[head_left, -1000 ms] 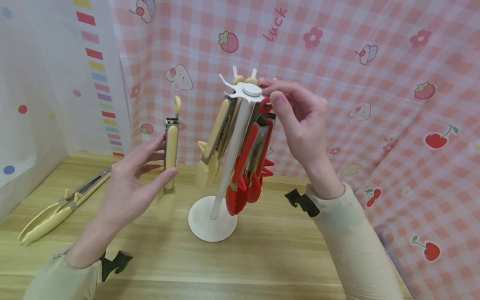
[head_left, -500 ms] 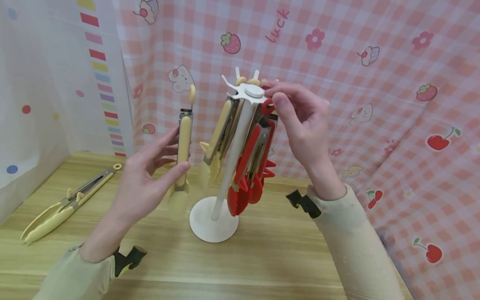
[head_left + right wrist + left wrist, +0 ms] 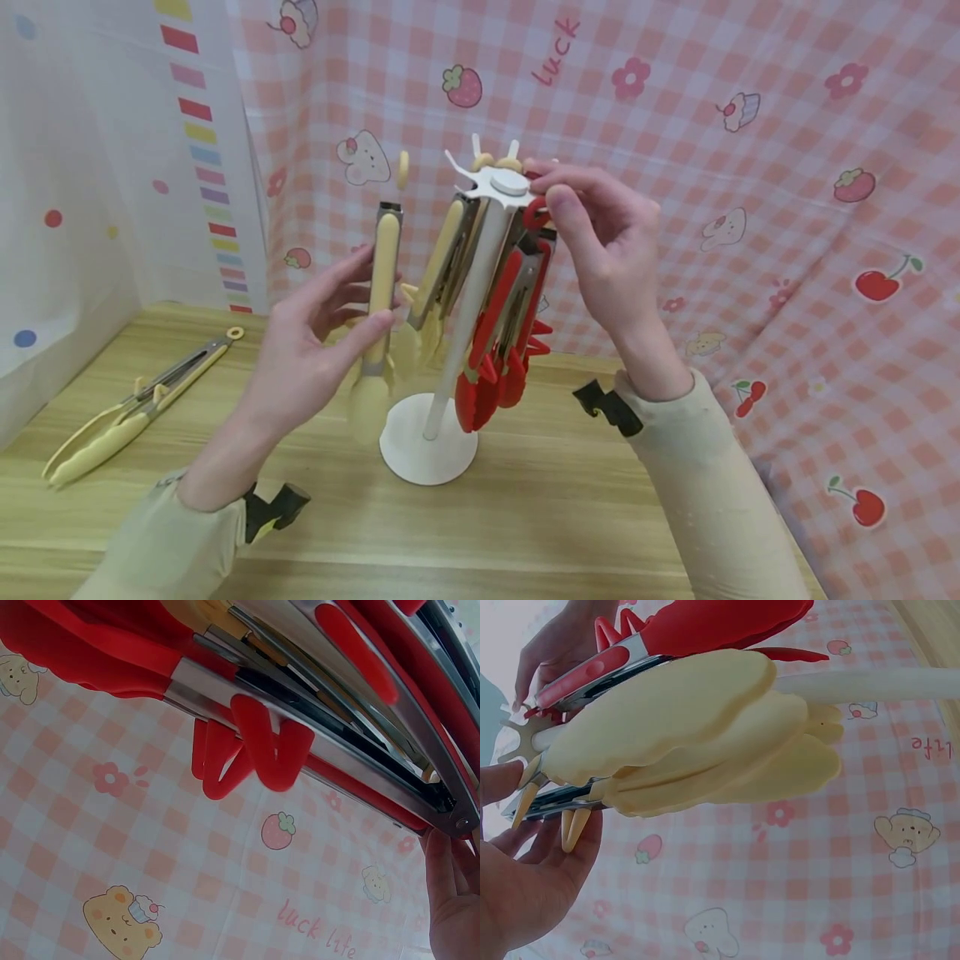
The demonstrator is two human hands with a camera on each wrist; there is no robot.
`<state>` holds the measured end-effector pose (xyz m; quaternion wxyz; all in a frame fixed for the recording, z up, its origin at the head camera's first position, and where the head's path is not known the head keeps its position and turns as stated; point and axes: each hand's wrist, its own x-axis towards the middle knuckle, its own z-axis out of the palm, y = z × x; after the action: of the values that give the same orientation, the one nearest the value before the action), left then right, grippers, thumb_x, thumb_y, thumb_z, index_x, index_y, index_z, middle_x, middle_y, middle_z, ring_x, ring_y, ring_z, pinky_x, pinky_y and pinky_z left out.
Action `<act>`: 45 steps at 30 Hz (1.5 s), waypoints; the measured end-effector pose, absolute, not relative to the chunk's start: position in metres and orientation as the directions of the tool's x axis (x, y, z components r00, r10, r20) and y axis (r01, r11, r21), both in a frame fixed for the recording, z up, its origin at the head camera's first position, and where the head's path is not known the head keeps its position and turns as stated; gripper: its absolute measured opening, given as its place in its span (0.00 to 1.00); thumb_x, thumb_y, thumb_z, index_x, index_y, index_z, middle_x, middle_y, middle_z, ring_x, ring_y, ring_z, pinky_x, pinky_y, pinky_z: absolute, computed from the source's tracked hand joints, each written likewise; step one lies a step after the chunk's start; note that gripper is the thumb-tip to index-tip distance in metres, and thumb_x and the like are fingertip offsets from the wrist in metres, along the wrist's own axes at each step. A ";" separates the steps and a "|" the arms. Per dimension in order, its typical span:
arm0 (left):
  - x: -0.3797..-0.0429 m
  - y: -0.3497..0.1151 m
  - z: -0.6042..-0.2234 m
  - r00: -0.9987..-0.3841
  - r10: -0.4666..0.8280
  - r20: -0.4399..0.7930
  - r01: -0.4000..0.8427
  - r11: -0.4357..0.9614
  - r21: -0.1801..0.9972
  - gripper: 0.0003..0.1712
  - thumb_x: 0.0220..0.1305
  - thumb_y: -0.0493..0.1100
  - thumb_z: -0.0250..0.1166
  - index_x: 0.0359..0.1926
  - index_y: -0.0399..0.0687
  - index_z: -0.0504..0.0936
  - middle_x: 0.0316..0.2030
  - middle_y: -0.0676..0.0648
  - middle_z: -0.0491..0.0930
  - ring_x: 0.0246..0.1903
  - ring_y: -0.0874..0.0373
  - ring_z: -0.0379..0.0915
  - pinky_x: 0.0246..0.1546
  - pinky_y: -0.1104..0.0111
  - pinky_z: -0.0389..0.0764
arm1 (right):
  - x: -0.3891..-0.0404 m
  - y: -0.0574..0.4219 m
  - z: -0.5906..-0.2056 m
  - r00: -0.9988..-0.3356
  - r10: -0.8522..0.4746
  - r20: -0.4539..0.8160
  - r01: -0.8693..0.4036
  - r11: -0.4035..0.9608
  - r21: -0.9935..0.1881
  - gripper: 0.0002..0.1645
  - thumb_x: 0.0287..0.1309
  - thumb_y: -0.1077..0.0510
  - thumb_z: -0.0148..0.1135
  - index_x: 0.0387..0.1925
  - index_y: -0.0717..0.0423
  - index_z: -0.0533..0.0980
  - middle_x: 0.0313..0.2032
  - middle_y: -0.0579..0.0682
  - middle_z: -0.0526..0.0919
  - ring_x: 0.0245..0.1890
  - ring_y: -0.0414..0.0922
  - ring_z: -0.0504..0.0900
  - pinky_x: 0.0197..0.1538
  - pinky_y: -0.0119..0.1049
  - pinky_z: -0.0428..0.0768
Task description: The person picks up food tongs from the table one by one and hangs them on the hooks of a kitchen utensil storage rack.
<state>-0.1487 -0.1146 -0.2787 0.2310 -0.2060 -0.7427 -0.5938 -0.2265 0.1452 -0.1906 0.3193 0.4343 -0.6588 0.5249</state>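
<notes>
My left hand (image 3: pixel 315 342) holds a pair of cream tongs (image 3: pixel 384 267) upright, thumb on one side and fingers on the other. The tongs' ring end points up, left of a white rack (image 3: pixel 431 450) and apart from its hooks. On the rack's left side hang cream tongs (image 3: pixel 438 258); red tongs (image 3: pixel 495 308) hang on its right. My right hand (image 3: pixel 611 233) pinches the rack's top edge by a red hanging ring (image 3: pixel 536 213); the exact contact is partly hidden. In the left wrist view, the held tongs' cream heads (image 3: pixel 712 780) overlap the hanging ones.
Another pair of cream tongs (image 3: pixel 142 408) lies on the wooden table (image 3: pixel 525 517) at the left, its ring toward the back. A pink checked cloth (image 3: pixel 675 50) hangs behind and to the right. At the left is a white dotted cloth (image 3: pixel 75 150).
My left hand has carried the cream tongs rightward and slightly up, closer to the rack. My right hand stays at the rack's top.
</notes>
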 end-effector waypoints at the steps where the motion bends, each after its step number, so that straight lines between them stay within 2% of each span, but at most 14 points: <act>1: -0.149 -0.114 -0.278 -0.810 0.037 0.586 0.579 0.211 0.787 0.36 0.70 0.30 0.67 0.76 0.50 0.72 0.53 0.46 0.87 0.52 0.66 0.83 0.53 0.78 0.83 | -0.227 0.145 -0.191 -0.418 -0.237 0.877 -0.908 0.070 -0.414 0.38 0.72 0.36 0.63 0.43 0.73 0.82 0.52 0.58 0.92 0.57 0.41 0.90 0.57 0.32 0.87; 3: -0.150 -0.113 -0.277 -0.810 0.044 0.585 0.581 0.204 0.788 0.36 0.70 0.30 0.66 0.76 0.49 0.71 0.54 0.36 0.85 0.52 0.65 0.83 0.53 0.78 0.84 | -0.227 0.145 -0.191 -0.416 -0.238 0.878 -0.909 0.065 -0.413 0.38 0.72 0.37 0.63 0.43 0.74 0.82 0.52 0.58 0.92 0.56 0.41 0.90 0.57 0.32 0.87; 5: -0.152 -0.112 -0.276 -0.810 0.050 0.585 0.582 0.196 0.789 0.36 0.70 0.29 0.66 0.76 0.49 0.71 0.55 0.33 0.84 0.52 0.66 0.83 0.53 0.78 0.84 | -0.227 0.145 -0.191 -0.414 -0.239 0.878 -0.909 0.061 -0.412 0.38 0.72 0.37 0.63 0.43 0.74 0.82 0.52 0.58 0.92 0.56 0.41 0.90 0.56 0.31 0.87; 12: -0.158 -0.109 -0.273 -0.808 0.053 0.587 0.587 0.171 0.791 0.35 0.70 0.29 0.65 0.76 0.48 0.72 0.59 0.36 0.84 0.52 0.65 0.83 0.54 0.77 0.84 | -0.227 0.146 -0.191 -0.417 -0.236 0.878 -0.908 0.076 -0.411 0.37 0.72 0.37 0.62 0.43 0.73 0.82 0.52 0.58 0.92 0.57 0.41 0.90 0.57 0.32 0.87; 19: -0.162 -0.108 -0.270 -0.818 0.074 0.571 0.575 0.165 0.802 0.35 0.70 0.29 0.65 0.76 0.47 0.71 0.64 0.37 0.81 0.52 0.64 0.82 0.56 0.78 0.83 | -0.227 0.146 -0.192 -0.420 -0.238 0.876 -0.907 0.073 -0.415 0.37 0.72 0.37 0.62 0.43 0.74 0.82 0.52 0.58 0.91 0.55 0.40 0.90 0.55 0.31 0.87; 26: -0.164 -0.108 -0.268 -0.833 0.089 0.546 0.553 0.175 0.815 0.35 0.71 0.30 0.65 0.76 0.47 0.71 0.67 0.41 0.80 0.56 0.63 0.81 0.56 0.77 0.83 | -0.227 0.146 -0.193 -0.420 -0.238 0.876 -0.907 0.076 -0.414 0.38 0.72 0.36 0.62 0.43 0.74 0.82 0.52 0.59 0.91 0.54 0.39 0.90 0.54 0.30 0.87; 36: -0.167 -0.105 -0.265 -0.846 0.103 0.523 0.533 0.190 0.825 0.34 0.72 0.32 0.65 0.76 0.48 0.70 0.69 0.44 0.79 0.58 0.63 0.78 0.56 0.76 0.82 | -0.227 0.145 -0.192 -0.423 -0.233 0.876 -0.906 0.083 -0.415 0.37 0.72 0.37 0.62 0.43 0.73 0.82 0.52 0.60 0.91 0.57 0.41 0.89 0.59 0.33 0.87; 45: -0.169 -0.104 -0.264 -0.845 0.113 0.523 0.535 0.201 0.821 0.34 0.72 0.32 0.65 0.76 0.47 0.70 0.69 0.44 0.79 0.57 0.65 0.78 0.55 0.76 0.82 | -0.227 0.145 -0.192 -0.417 -0.238 0.877 -0.908 0.070 -0.412 0.36 0.73 0.38 0.62 0.43 0.74 0.82 0.52 0.60 0.91 0.56 0.41 0.90 0.56 0.32 0.87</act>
<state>-0.1685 -0.1043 -0.2644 0.1775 -0.2144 -0.7544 -0.5945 -0.2268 0.1449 -0.1915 0.3193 0.4355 -0.6580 0.5247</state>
